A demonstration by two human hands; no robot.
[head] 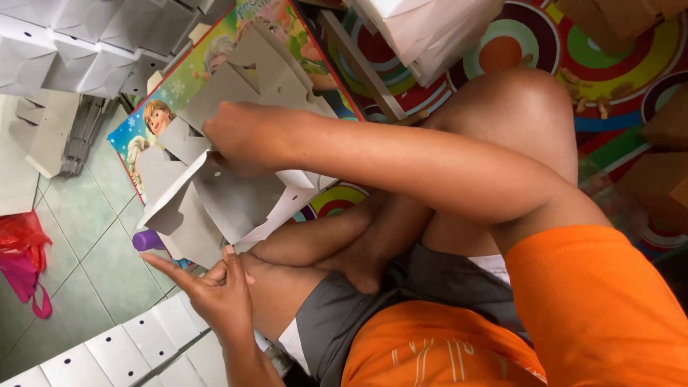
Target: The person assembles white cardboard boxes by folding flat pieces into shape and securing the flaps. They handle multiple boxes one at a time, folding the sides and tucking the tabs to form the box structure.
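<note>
A flat grey-and-white cardboard box blank [236, 193] with cut-out flaps lies tilted over my crossed legs. My right hand [240, 136] reaches across from the right and pinches one of its upper flaps, fingers curled on the card. My left hand [208, 287] rests by my knee below the blank. Its fingers are stretched out flat and apart, and the thumb tip touches the blank's lower corner. It grips nothing.
Folded white boxes [86, 50] are stacked at the top left, and more [115, 351] lie in a row at the bottom left. A colourful cartoon board [179, 93] lies under the blank. A purple object [147, 240], a red bag [25, 251] and a stack of white card [430, 29] are nearby. The floor is green tile.
</note>
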